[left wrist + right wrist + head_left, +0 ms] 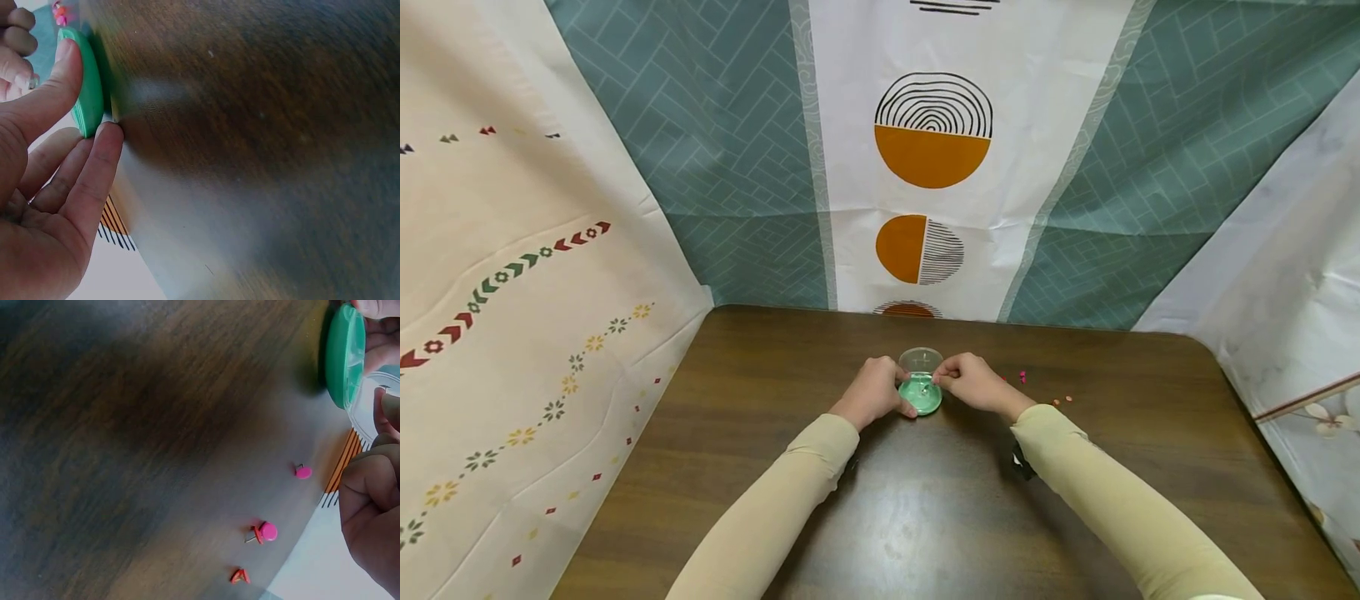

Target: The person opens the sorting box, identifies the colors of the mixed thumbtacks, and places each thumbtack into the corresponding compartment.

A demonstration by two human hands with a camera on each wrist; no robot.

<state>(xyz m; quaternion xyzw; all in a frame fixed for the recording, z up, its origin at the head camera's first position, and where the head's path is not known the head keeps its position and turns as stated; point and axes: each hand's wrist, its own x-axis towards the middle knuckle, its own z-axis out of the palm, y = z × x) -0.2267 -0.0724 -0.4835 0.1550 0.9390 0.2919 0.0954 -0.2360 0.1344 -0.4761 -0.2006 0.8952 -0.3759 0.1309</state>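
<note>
A small round container [921, 395] with a green base and a raised clear lid [921, 360] rests on the table. My left hand [876, 388] grips its green side [92, 87], thumb on the near rim and fingers underneath. My right hand [973, 381] is at the container's right edge, thumb and index finger pinched together. Between those fingertips a small shiny piece [32, 81] shows in the left wrist view, too small to name surely. To the right lie pink thumbtacks [303, 472] and red-orange ones [239, 575], points showing on some. The container's contents are hard to make out.
The brown wooden table [917, 500] reaches toward the camera. Patterned cloth hangs behind it [752, 167] and along the left [535, 333] and right sides [1292, 317]. Light glares off the tabletop at the front.
</note>
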